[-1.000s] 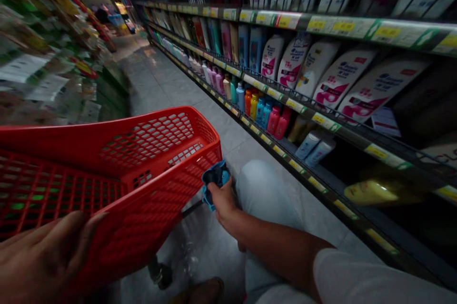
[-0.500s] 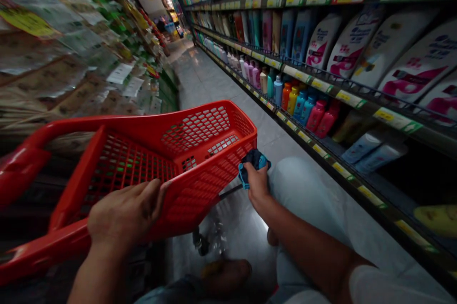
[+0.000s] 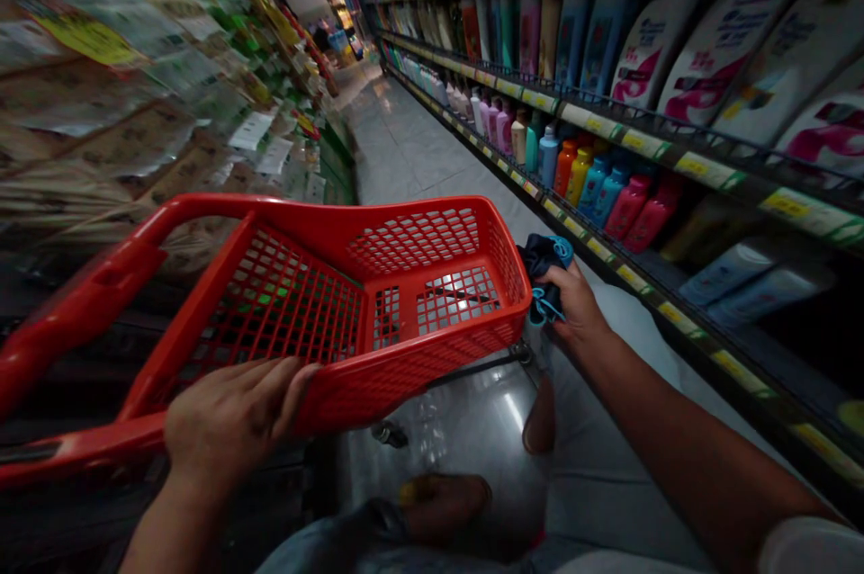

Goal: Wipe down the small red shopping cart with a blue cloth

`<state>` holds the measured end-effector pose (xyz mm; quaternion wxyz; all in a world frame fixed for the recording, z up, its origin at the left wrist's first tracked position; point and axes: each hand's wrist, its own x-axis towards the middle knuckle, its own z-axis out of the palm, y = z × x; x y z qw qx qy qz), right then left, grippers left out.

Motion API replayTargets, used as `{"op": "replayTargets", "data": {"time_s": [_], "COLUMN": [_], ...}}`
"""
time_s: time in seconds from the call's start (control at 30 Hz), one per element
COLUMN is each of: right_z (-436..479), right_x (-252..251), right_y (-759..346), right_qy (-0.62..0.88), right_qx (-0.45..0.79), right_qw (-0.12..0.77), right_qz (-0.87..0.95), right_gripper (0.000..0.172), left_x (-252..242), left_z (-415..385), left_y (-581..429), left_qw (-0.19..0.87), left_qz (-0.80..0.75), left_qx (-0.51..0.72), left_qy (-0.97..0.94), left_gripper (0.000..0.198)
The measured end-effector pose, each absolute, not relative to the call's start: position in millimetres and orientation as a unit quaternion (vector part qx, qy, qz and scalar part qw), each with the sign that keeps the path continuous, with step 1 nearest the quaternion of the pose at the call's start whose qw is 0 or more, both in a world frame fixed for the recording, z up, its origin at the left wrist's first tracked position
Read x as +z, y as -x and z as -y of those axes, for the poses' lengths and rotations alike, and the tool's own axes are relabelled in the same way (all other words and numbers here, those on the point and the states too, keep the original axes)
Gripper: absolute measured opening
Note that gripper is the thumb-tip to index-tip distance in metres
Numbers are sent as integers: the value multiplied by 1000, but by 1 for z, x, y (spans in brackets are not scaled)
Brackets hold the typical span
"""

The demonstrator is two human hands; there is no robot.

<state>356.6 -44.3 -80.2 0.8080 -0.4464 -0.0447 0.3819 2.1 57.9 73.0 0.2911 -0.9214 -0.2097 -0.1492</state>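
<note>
My left hand (image 3: 233, 408) is closed over the near rim of a red plastic shopping cart (image 3: 411, 381), its fingers curled over the edge. The cart's lattice basket shows no goods inside. At the basket's far right end, my right hand (image 3: 573, 300) grips a bunched dark blue cloth (image 3: 544, 257) with light blue edging or cord. The cloth is beside the cart's front corner; whether it touches the plastic I cannot tell.
Shelves of shampoo bottles (image 3: 654, 43) run along the right, with small coloured bottles (image 3: 598, 187) lower down. Packaged goods (image 3: 101, 151) hang on the left. Tiled floor (image 3: 411, 138) stretches ahead between them. My shoe (image 3: 445, 502) is below the cart.
My right hand has moved with the cloth from the cart's near side to around its front end. My left hand keeps its grip on the rim. The view has shifted slightly.
</note>
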Motion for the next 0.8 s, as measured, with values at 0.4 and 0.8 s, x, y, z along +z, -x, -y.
{"op": "replayTargets", "data": {"time_s": [0.4,0.8], "right_z": [32,-22], "right_x": [-50,-54], "right_y": [-357,-396], "right_qy": [473,485], "right_qx": [343,371], "right_qw": [809,783], "right_qz": [67,119], "right_gripper": [36,41], "left_x": [21,51], "left_z": [-4,-25], "left_y": [-140,-171], "left_qw": [195,84], "left_qz": [234,272], "left_qx": [-155,80], "left_qy": [940,955], "left_gripper": [40,53]}}
